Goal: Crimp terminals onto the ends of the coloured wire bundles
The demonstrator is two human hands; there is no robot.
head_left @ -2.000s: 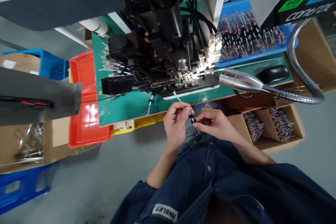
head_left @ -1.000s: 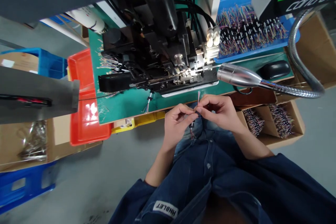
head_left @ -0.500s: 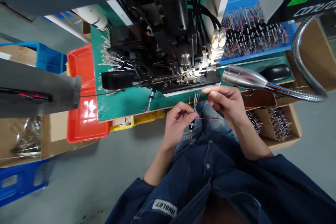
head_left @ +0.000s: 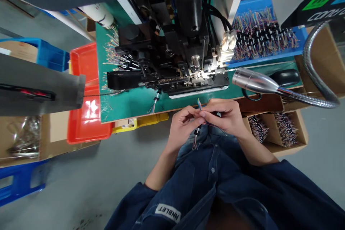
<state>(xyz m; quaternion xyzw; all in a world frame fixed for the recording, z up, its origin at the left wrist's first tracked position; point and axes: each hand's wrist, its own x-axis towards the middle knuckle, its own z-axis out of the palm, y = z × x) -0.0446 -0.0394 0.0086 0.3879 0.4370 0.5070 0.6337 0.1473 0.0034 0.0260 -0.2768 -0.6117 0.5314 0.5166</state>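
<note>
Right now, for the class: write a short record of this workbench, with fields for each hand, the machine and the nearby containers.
Left hand: grips thin coloured wires, black connector just below
Right hand: fingertips on the same wires
Machine: black wire-processing machine on a green bench mat
Right side: blue tray of wired connectors, cardboard box of wire bundles
Left side: red plastic tray

The one wire-crimping machine [head_left: 172,61] has one red tray [head_left: 78,57] to its left, and one blue tray [head_left: 269,60] and one gooseneck lamp [head_left: 253,81] to its right. Below it, one left hand [head_left: 183,127] and one right hand [head_left: 223,116] pinch one small wire bundle [head_left: 199,105].
</note>
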